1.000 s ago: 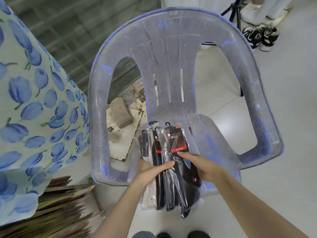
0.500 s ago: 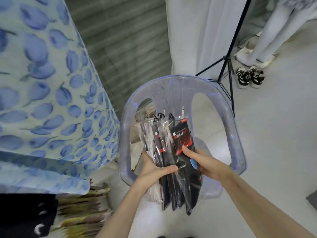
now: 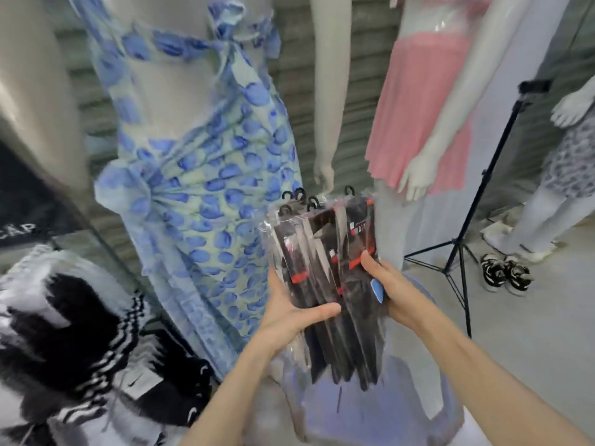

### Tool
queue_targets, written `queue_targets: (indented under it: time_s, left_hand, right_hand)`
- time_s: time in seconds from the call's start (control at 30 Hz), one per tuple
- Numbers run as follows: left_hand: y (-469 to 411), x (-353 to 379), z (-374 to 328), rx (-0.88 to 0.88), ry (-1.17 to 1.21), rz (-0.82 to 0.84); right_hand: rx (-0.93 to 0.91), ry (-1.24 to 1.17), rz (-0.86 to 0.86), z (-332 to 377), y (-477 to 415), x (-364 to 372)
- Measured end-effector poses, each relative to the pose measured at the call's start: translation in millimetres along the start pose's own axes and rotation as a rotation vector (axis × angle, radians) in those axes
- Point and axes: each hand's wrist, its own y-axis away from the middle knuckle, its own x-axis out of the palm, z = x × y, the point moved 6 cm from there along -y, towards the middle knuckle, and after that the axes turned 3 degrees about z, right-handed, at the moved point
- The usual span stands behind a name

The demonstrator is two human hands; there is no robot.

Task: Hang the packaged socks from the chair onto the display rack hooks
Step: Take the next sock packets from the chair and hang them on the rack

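One head-worn wide view, forward and slightly down, close over the packaged socks [image 3: 325,268]

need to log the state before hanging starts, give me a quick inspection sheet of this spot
surface: blue plastic chair below the hands, blurred, seat mostly hidden
job's things: packaged socks, one bundle, black hooks up, held above the chair; rack hooks not seen
clutter: black-and-white sneakers on the floor
grippers: left hand and right hand each grip the bundle from a side
cables: nothing seen
surroundings: mannequins in a blue floral wrap and a pink skirt; black tripod; blurred black and white socks at left
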Motion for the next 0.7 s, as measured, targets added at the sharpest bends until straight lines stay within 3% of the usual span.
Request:
queue_targets:
  time_s: [0.3, 0.47, 0.7]
  left_hand:
    - [121, -28, -19, 0.193, -0.014, 0.009]
    - [201, -90, -18, 0.210, -0.037, -0.129]
    - [321, -215, -14, 0.212, -0.094, -0.421]
  right_hand:
    - [-0.120, -0.313, 0.041, -15, 80, 63]
    - [-0.143, -0.322, 0.073, -8, 105, 152]
    - [-0.243, -0.172, 0.228, 22, 126, 331]
